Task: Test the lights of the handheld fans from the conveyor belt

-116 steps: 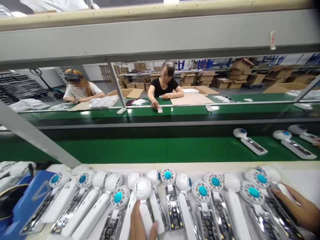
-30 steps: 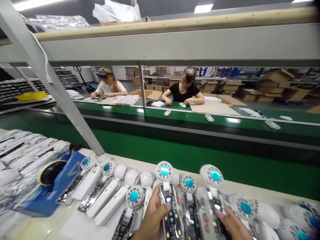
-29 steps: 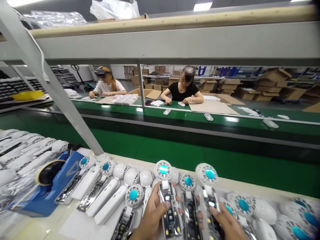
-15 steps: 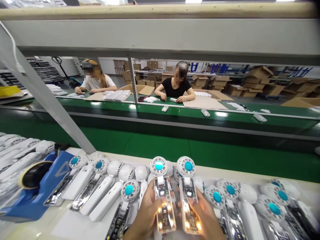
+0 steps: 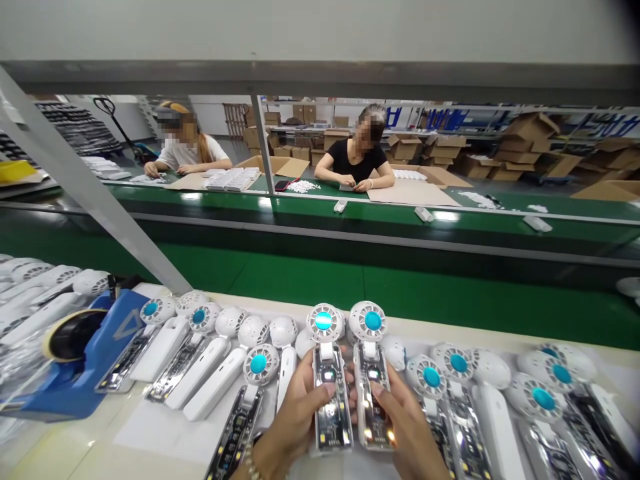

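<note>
My left hand [image 5: 295, 413] is closed around a handheld fan [image 5: 333, 417] with a clear handle, its thumb pressed on the front near a small lit display. A matching handheld fan [image 5: 369, 417] is gripped in my right hand [image 5: 407, 427], the thumb likewise on its front. Both have round white heads with blue centres, held upright side by side. Amber light shows low on the right one; the left one's lamps look unlit. Around my hands lie several more fans, among them one with a clear handle [image 5: 237, 427] at left and one with a white handle [image 5: 500, 427] at right.
A blue tape dispenser [image 5: 85, 373] stands at the left of the bench. Beyond it runs a green conveyor [image 5: 300, 280] with small white parts. Across it sit two people, one in a black top [image 5: 354, 163], one in white [image 5: 193, 153]. A slanted metal post [image 5: 110, 200] rises at left.
The amber lights on the left fan have gone out, and those on the right fan have dimmed. My view has tipped down slightly. Parts on the conveyor have shifted right.
</note>
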Tool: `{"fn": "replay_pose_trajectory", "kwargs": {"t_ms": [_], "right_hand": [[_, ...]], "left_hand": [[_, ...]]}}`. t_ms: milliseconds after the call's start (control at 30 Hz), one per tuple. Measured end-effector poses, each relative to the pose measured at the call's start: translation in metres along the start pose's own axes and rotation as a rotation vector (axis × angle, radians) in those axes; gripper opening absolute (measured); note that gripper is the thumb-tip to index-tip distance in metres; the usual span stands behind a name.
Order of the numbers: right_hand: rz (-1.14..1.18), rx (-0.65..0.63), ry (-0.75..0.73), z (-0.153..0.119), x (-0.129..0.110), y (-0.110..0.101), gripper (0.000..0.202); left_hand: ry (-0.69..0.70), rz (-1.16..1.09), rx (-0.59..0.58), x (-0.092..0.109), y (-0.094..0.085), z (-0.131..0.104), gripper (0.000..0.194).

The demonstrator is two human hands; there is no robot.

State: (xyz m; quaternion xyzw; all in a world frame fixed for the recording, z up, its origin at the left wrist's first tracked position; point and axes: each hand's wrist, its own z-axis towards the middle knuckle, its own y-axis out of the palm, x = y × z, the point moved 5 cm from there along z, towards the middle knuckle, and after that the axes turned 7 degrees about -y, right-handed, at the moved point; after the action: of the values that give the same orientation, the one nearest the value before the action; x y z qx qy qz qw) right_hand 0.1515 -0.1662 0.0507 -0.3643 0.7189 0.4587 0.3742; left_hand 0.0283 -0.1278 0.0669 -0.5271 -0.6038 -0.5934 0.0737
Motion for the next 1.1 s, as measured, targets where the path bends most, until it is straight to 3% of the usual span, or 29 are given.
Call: {"fn": "replay_pose_trajectory", "kwargs": {"t_ms": [133,267,467,1100], "right_hand": [[0.05,0.02,0.066,0.0,0.003,0.0,0.078],[0.092,0.029,0.106,-0.002,0.001,0.0,0.078],[0.118,-0.069,0.0,-0.003,-0.004,0.007,0.077],[0.167,-0.027,0.04,-0.005,-0.006,0.009,0.082]], "left_hand": [[0.019,0.036,-0.024,0.0,0.002,0.0,0.051],[0.002,0.02,-0.037,0.002,0.003,-0.001,0.052],[0.017,0.021,-0.085,0.004,0.004,-0.001,0.059],[0.004,0.034,-0.114,0.0,0.001,0.001,0.06]]}}
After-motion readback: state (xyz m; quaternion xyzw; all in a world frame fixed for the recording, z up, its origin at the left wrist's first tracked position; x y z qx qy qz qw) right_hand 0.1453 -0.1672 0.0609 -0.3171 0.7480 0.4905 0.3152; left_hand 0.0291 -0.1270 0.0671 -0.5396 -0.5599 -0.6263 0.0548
